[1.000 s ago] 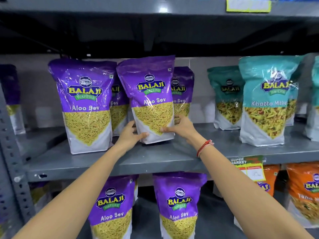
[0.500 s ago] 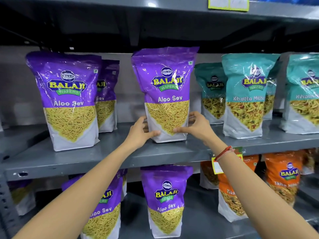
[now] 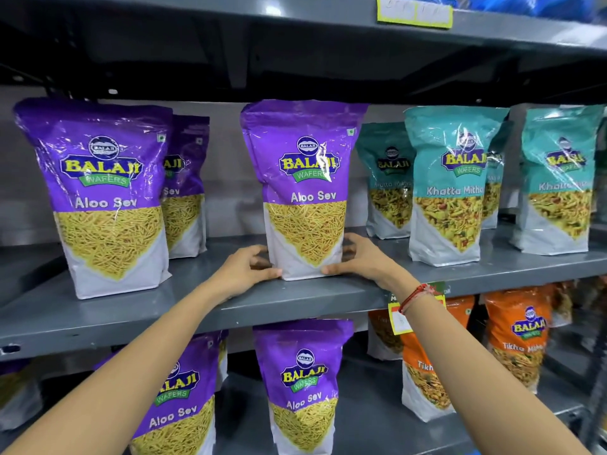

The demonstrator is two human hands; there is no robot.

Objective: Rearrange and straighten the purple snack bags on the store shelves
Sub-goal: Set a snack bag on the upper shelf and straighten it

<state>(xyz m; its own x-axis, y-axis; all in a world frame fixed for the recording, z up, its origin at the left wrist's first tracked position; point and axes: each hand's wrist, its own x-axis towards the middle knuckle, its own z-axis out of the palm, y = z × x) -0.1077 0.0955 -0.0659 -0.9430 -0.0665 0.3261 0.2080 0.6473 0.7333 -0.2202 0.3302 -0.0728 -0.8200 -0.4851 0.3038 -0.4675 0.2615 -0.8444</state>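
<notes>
The base of the middle purple bag (image 3: 303, 192) is gripped from both sides: the left hand (image 3: 244, 269) is pressed against its lower left corner with the thumb laid along the bottom front edge, and the right hand (image 3: 359, 257) is wrapped round its lower right corner, thumb in front, fingers (image 3: 353, 239) behind. Both hands are closed on the bag, not released.

Compared with half a second ago, the bag is seen seated lower and squarer, its bottom edge flat on the middle shelf (image 3: 295, 300) and its face turned forward. A second ago it was held close to the purple bags at 9 o'clock; it is now well apart from them, near the teal bags at 3 o'clock. The placing step is therefore judged nearly done, with only the release left.

On this shelf three purple bags are counted: the held one, a front bag at 9 o'clock (image 3: 105, 198), and one behind that (image 3: 185, 188). At least four teal bags (image 3: 456, 185) are counted at 3 o'clock, two in front and two partly hidden behind. On the lower shelf, at 6 o'clock, two purple bags (image 3: 303, 385) are clearly seen, a third perhaps behind, and two or three orange bags (image 3: 517, 339) at 4 o'clock. A red thread (image 3: 415, 295) is worn on the right wrist.
</notes>
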